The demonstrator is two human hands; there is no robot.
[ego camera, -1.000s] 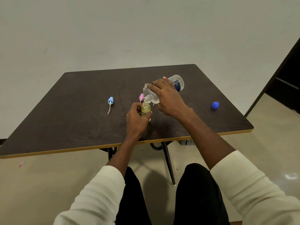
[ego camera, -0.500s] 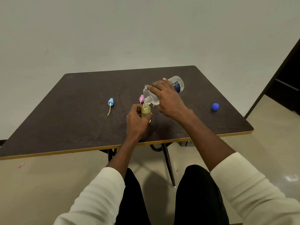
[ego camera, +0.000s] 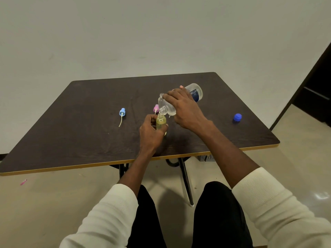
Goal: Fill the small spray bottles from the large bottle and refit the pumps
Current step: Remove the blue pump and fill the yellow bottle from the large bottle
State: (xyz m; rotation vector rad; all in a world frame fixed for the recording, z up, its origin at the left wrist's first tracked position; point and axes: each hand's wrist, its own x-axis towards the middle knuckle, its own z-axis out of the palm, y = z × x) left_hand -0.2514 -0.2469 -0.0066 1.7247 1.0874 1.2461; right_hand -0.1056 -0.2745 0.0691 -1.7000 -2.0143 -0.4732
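My left hand (ego camera: 151,133) is wrapped around the small spray bottle (ego camera: 161,122), fingers and thumb closed on its body, holding it upright near the middle of the tabletop (ego camera: 80,133), a bit toward the near edge. The little bottle has yellowish liquid in it and its neck is open, no pump on.

My right hand (ego camera: 186,109) is gripping the large bottle (ego camera: 180,100) from above, fingers curled over its side. It's clear plastic with a dark blue label (ego camera: 195,94) near the base, and I've got it tipped way over so the base points up toward the far right corner and the mouth points down and left. The mouth sits right at the small bottle's neck; can't really tell whether they're touching. Hard to tell from here whether liquid is actually running.

Right behind the large bottle's shoulder there's another clear small bottle neck (ego camera: 161,95) poking up, mostly hidden. A pink pump (ego camera: 156,108) sits just left of the large bottle's mouth, its tube mostly hidden. The blue pump (ego camera: 122,112) lies further left on the tabletop, well apart from my hands, its pale dip tube (ego camera: 120,122) trailing toward the near edge. The large bottle's blue cap (ego camera: 237,117) sits off by the right edge, well away from everything.
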